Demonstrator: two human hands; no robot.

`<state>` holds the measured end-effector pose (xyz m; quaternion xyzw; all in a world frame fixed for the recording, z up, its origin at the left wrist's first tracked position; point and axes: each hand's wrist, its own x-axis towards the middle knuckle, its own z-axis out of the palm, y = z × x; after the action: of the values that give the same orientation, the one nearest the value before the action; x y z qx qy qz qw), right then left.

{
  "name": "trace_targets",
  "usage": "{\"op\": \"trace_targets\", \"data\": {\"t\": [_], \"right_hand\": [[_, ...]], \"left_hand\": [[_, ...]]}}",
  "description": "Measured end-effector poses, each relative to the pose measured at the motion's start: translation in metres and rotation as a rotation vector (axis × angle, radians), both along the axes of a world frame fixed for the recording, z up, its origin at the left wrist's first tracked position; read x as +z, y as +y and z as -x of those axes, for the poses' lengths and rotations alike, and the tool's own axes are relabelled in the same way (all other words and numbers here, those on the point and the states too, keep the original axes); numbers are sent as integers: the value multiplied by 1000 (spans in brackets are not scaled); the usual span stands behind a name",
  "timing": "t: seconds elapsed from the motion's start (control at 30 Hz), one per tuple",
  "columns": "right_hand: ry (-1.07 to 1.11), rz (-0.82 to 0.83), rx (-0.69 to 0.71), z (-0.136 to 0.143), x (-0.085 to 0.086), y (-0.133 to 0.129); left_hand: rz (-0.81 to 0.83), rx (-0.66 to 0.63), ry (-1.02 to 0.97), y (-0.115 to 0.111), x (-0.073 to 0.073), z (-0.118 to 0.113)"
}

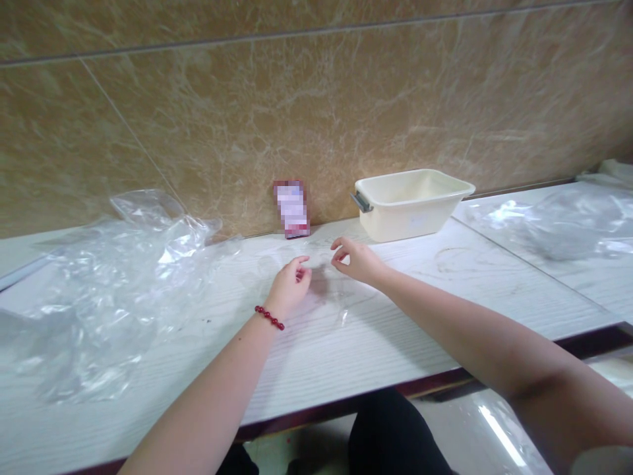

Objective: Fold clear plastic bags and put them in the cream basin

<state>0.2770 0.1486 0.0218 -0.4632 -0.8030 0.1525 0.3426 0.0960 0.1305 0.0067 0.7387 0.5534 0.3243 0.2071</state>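
My left hand [291,285], with a red bead bracelet [270,317] at the wrist, hovers low over the middle of the white table [316,369]. Its index finger points right, the other fingers are loosely curled, and nothing shows in it. Facing it from the right is my right hand [357,260], fingers bent but apart, with no visible object between them. A gap separates the two hands. Faint shiny clear film [343,318] seems to lie on the table just below them; its outline is hard to make out.
Crumpled clear plastic [113,297] covers the left side of the table. A phone-like object [293,210], its front pixelated, leans on the marbled wall. Right of it stands a cream bin [408,221] with a grey handle. More clear plastic [558,218] lies far right.
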Motion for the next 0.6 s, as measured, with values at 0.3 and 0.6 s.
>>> {"op": "trace_targets", "data": {"t": [0.3, 0.6], "right_hand": [[-76, -18, 163, 9, 2, -14], [-253, -64, 173, 8, -3, -15]], "left_hand": [[439, -25, -641, -4, 2, -9], [409, 41, -518, 2, -10, -3]]}}
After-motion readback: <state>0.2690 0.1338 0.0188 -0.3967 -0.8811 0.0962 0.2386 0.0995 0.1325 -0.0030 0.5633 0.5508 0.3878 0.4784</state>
